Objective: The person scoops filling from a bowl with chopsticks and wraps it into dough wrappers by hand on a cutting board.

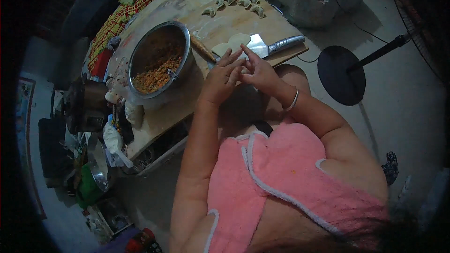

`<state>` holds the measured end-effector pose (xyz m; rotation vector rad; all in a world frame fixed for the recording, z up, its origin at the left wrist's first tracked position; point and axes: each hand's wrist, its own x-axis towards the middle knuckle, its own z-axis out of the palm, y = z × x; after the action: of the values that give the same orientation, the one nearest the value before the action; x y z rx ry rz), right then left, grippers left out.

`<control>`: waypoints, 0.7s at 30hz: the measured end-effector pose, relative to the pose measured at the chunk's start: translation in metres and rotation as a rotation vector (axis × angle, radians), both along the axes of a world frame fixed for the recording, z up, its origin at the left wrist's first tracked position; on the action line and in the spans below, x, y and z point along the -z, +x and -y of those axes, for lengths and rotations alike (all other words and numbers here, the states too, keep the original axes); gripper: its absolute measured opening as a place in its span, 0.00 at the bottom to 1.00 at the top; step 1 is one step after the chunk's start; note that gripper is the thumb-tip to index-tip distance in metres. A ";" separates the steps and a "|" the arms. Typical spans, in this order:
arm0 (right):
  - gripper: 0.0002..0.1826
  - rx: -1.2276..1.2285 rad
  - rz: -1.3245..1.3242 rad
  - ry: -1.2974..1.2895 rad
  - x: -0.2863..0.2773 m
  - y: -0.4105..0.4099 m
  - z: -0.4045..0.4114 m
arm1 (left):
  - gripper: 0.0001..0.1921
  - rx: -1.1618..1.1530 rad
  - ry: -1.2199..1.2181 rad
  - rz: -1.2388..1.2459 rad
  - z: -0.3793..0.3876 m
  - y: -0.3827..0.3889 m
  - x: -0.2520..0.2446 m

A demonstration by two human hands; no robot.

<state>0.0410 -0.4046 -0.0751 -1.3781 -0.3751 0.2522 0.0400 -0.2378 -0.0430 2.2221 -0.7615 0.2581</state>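
My left hand (220,79) and my right hand (262,73) meet at the near edge of the wooden board (281,24), fingertips touching. Something pale shows between the fingers, but they mostly cover it and I cannot tell what it is. Just beyond lie flat, round dough wrappers (230,45), partly overlapping. A cleaver with a metal handle (286,43) rests to their right. On the left, a wooden rolling pin (203,47) lies beside a deep metal basin (187,38) of chopped orange-brown filling (158,73). Several folded dumplings (244,2) sit at the board's far end.
A dark pot (88,105) and plastic bags (113,138) crowd the table's left end. A patterned woven cloth (132,17) lies along its far left side. A stand with a round black base (341,75) is on the floor at right, near a cable (372,32).
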 end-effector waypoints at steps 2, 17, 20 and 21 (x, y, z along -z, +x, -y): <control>0.49 0.011 0.039 0.017 0.002 -0.001 -0.002 | 0.15 -0.002 -0.010 -0.041 -0.003 0.001 0.002; 0.50 0.015 -0.090 0.182 0.002 0.001 0.000 | 0.14 -0.002 -0.087 -0.049 0.002 0.001 0.002; 0.49 -0.077 -0.244 0.371 -0.005 -0.002 -0.001 | 0.14 -0.025 -0.121 -0.021 -0.003 0.000 0.004; 0.48 -0.073 -0.199 0.313 -0.005 -0.001 0.003 | 0.14 -0.026 -0.144 -0.014 -0.001 0.000 0.001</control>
<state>0.0397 -0.4072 -0.0702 -1.0227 -0.2857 0.3714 0.0398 -0.2369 -0.0440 2.0972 -0.6856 0.3003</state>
